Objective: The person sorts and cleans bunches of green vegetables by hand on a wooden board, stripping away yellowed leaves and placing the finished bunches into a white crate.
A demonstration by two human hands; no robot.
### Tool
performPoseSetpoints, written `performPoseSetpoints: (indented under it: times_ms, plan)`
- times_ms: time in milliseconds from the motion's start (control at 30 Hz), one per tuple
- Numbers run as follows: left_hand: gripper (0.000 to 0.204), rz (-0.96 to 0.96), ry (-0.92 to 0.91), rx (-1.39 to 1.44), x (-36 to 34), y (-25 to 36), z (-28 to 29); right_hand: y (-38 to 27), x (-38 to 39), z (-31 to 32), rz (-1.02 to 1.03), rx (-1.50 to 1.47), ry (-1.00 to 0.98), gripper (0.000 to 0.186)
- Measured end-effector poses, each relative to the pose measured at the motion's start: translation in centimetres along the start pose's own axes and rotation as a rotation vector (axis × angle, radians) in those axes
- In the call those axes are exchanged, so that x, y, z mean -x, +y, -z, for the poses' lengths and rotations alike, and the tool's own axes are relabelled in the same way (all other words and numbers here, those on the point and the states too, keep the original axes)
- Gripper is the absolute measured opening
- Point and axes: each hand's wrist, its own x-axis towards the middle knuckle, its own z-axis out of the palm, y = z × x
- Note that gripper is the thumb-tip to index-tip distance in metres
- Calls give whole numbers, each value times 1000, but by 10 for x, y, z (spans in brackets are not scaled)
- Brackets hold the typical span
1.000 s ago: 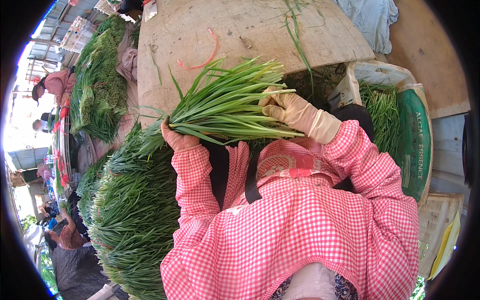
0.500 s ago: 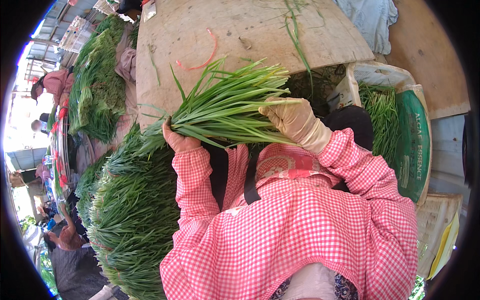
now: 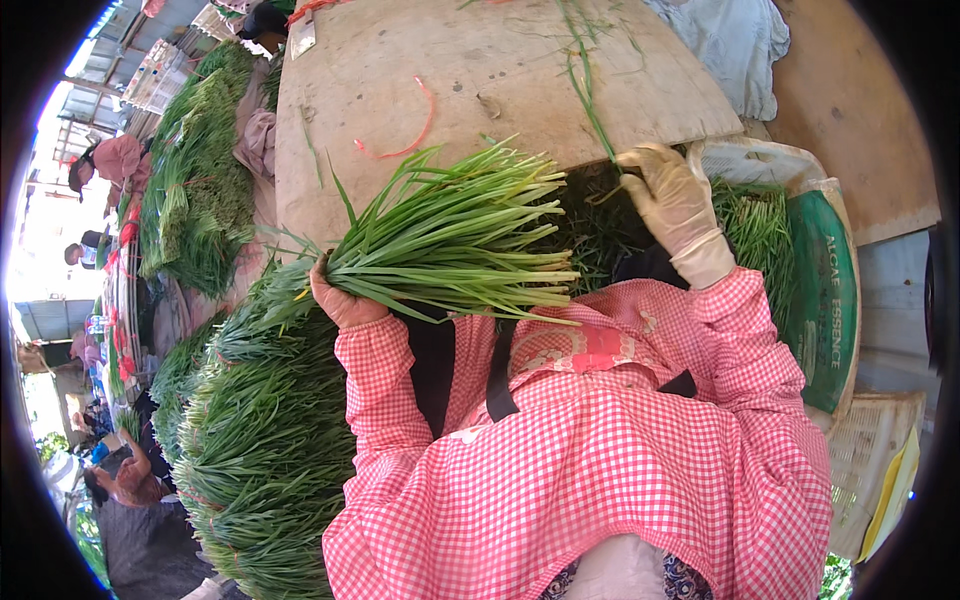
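Observation:
My bare left hand [image 3: 345,295] is closed around the leafy end of a loose bunch of garlic chives [image 3: 455,235]. Its pale cut ends fan out to the right, in front of my body. Apart from the bunch, my right hand [image 3: 675,205], in a pale glove, is at the near right edge of the wooden board [image 3: 450,100]. Its fingers are bent but spread, with a thin brownish wisp [image 3: 603,196] by the thumb. Dark leaf scraps [image 3: 590,240] lie below that hand.
Tied chive bundles [image 3: 265,430] are heaped at my left, with another green pile [image 3: 195,180] beyond. A white crate [image 3: 760,160] of chives stands at the right beside a green sack [image 3: 825,290]. On the board lie a red tie [image 3: 425,120] and stray leaves [image 3: 585,90]. Other people work far left.
My right hand has left the stalk ends of the bunch and moved right and away from me, to the board's edge. The bunch stays in my left hand, which has shifted slightly left.

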Motion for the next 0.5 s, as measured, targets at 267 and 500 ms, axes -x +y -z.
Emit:
performPoseSetpoints:
  times_ms: [267, 500]
  plan:
    - [17, 85, -107, -17, 11, -7, -19, -47, -16, -36, 359, -45, 106, 25]
    - [21, 118, -232, 14, 13, -5, -11, -62, 1, -51, -111, -1084, 129, 20]
